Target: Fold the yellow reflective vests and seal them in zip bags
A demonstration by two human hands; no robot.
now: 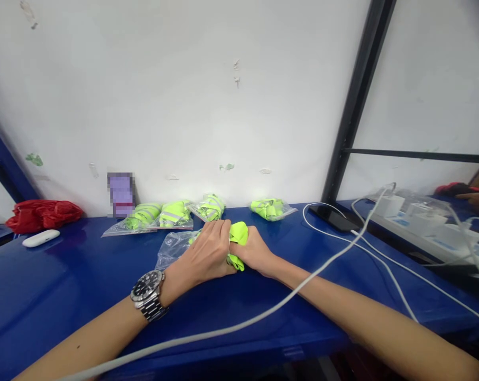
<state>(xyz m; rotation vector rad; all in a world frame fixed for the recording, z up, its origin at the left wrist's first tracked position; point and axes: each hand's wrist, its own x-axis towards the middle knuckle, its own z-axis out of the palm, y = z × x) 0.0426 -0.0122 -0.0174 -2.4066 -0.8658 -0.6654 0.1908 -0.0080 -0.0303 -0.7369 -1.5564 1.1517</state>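
Observation:
My left hand (210, 251), with a metal watch at the wrist, is closed around a clear plastic bag (174, 247) that spreads out to its left. A bunched neon-yellow reflective vest (238, 233) sticks out of the bag's mouth between my hands. Closed on the vest from the right is my right hand (257, 251), its fingers partly hidden by the cloth. Behind them, along the wall, lie several clear bags with the same yellow, grey-striped cloth inside, such as one bagged bundle (175, 212) and another bagged bundle (268, 209) farther right.
A blue table (84, 280) bears everything. A red plastic bag (45, 212) and a white case (41, 238) lie at left; a phone (121, 194) leans on the wall. White cables (263, 316) cross in front of my right arm toward a dark phone and chargers. Another person's hand shows far right.

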